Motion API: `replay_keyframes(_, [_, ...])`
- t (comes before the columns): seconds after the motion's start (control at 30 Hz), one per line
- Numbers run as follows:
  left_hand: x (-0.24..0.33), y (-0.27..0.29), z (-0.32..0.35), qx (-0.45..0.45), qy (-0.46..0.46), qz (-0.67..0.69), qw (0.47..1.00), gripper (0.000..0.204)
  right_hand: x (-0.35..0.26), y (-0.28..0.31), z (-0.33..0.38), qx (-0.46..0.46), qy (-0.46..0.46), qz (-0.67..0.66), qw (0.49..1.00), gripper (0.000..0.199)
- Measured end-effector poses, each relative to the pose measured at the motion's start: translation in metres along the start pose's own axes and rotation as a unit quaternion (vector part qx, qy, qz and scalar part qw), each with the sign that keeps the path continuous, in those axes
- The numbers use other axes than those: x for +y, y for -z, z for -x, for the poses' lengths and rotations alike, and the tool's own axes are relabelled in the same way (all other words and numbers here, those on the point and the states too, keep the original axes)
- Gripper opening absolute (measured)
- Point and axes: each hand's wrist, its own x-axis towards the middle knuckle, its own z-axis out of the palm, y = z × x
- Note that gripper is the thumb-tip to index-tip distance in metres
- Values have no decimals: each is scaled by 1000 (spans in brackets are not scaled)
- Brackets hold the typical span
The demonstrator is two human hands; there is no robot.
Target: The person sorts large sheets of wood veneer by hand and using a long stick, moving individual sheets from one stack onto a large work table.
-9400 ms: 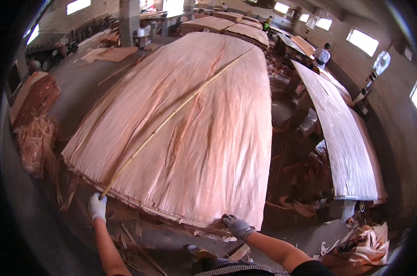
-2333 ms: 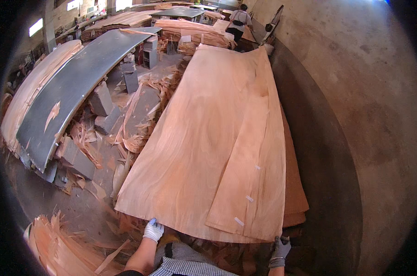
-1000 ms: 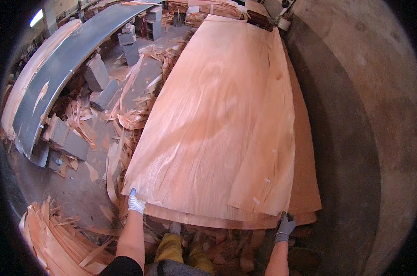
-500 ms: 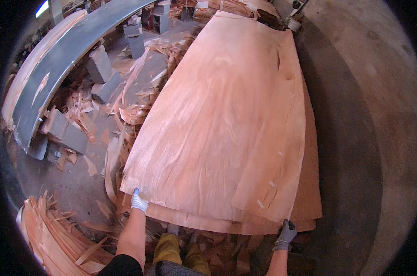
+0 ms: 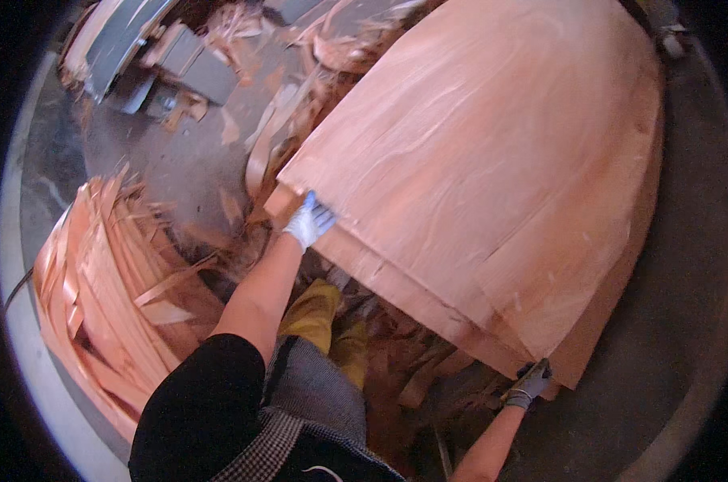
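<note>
A large thin sheet of reddish wood veneer [image 5: 492, 161] lies on top of a stack of like sheets [image 5: 597, 321]. My left hand [image 5: 309, 221], in a pale glove, grips the sheet's near left corner. At the near right corner my right hand [image 5: 529, 382], in a grey glove, holds the sheet's edge from below. Both arms are stretched wide apart across the near edge.
A heap of curled veneer strips [image 5: 115, 297] lies at my left. Scraps and broken strips litter the floor [image 5: 195, 169] beyond it. Grey blocks [image 5: 191, 68] and a long dark slab [image 5: 119, 36] sit at the upper left. Bare concrete floor [image 5: 685, 337] runs along the right.
My head has tilted down and to the right, so the stack looks closer. Both hands stay on the sheet's near corners, which has settled lower onto the stack.
</note>
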Motion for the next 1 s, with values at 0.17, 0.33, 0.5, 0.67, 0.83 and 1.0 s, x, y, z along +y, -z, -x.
replay_keyframes(0.17, [-36,2,9,14,-12,17,1000,76,36,24,-37,-61,-19,78,995,13])
replay_keyframes(0.33, [-50,21,-48,81,-51,-105,990,48,86,47,-65,-108,-142,-4,984,22])
replay_keyframes(0.5, [-53,22,-63,130,-67,-177,973,32,132,52,-97,-70,-125,141,980,20])
replay_keyframes(0.67, [-56,22,-58,164,-71,-201,963,32,176,43,-101,-3,-35,91,995,23])
replay_keyframes(0.83, [-48,46,-67,129,-51,-170,976,35,172,28,-86,-59,-53,113,990,34])
replay_keyframes(1.0, [-54,48,-83,115,-30,-196,973,33,198,73,-72,-60,215,524,822,49])
